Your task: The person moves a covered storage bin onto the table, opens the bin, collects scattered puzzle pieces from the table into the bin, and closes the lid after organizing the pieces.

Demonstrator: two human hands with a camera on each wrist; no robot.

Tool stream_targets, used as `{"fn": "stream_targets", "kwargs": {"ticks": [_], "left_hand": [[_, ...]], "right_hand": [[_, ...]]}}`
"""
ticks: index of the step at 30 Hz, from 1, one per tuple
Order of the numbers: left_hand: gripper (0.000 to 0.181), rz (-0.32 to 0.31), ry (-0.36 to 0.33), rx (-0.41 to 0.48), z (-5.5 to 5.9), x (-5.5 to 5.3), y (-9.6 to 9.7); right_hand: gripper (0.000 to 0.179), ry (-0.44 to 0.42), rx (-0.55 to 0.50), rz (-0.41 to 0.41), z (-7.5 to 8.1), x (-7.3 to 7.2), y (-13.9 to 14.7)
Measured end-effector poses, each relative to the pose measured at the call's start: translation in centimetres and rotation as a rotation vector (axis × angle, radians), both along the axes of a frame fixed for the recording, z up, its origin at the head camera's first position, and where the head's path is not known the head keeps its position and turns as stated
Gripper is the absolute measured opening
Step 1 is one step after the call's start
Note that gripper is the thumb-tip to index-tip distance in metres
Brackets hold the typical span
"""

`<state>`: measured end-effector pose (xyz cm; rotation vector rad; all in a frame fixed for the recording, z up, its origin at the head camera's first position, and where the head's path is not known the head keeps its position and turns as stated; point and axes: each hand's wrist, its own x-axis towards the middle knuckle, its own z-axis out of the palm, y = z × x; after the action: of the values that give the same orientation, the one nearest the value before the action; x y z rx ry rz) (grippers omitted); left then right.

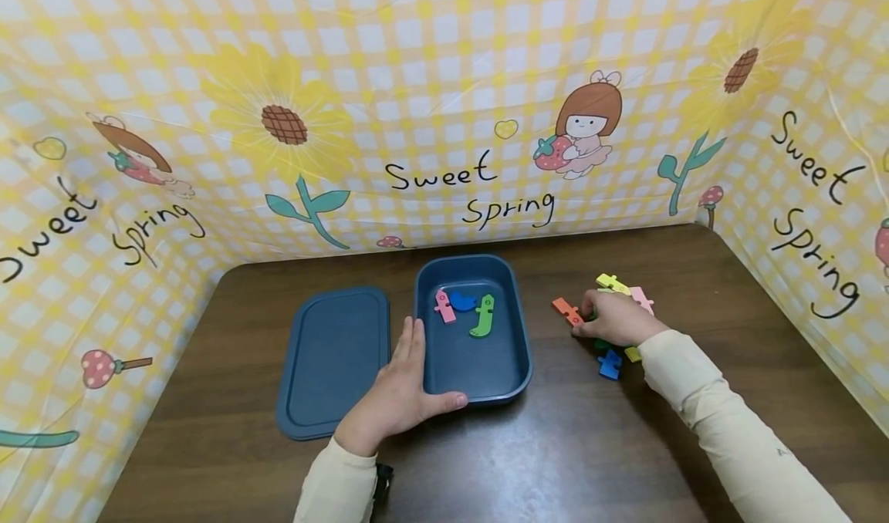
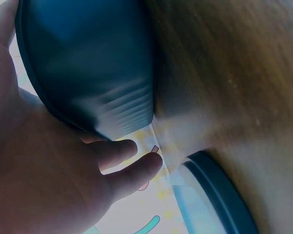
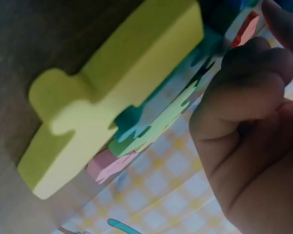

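A deep blue box [image 1: 475,369] holds a pink puzzle piece [image 1: 444,307], a blue piece [image 1: 462,301] and a green piece [image 1: 485,316] near its far end. My left hand [image 1: 399,399] rests against the box's left side, fingers straight and thumb along the near rim; the box wall [image 2: 93,63] fills much of the left wrist view. On the right, my right hand [image 1: 618,318] pinches the end of an orange puzzle piece [image 1: 567,312] between thumb and fingertips. Its other fingers are curled in the right wrist view. Part of the pile is hidden beneath this hand.
The blue lid [image 1: 333,361] lies flat left of the box. Around the right hand are yellow [image 1: 611,282], pink [image 1: 642,299] and blue pieces [image 1: 610,364], plus a large-looking yellow-green piece [image 3: 112,92] close to the wrist camera. Patterned cloth [image 1: 430,122] stands behind the wooden table [image 1: 486,461].
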<state>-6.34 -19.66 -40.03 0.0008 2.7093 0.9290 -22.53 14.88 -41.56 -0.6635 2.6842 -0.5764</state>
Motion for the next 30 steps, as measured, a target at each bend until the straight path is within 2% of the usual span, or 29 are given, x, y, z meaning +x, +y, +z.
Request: {"fn": "stream_targets", "kwargs": {"ticks": [5,13,30], "left_hand": [[0.132,0.002,0.006,-0.003,0.02,0.06,-0.06],[0.130,-0.009,0.015,0.006,-0.01,0.12,0.05],[0.131,0.000,0.002,0.015,0.17,0.14,0.00]], "right_hand": [[0.028,0.042,0.030,0.019,-0.11,0.13,-0.38],[0.022,0.036,0.068,0.005,0.13,0.08,-0.72],[0.013,0.064,0.043,0.020,0.26,-0.06,-0.91]]}}
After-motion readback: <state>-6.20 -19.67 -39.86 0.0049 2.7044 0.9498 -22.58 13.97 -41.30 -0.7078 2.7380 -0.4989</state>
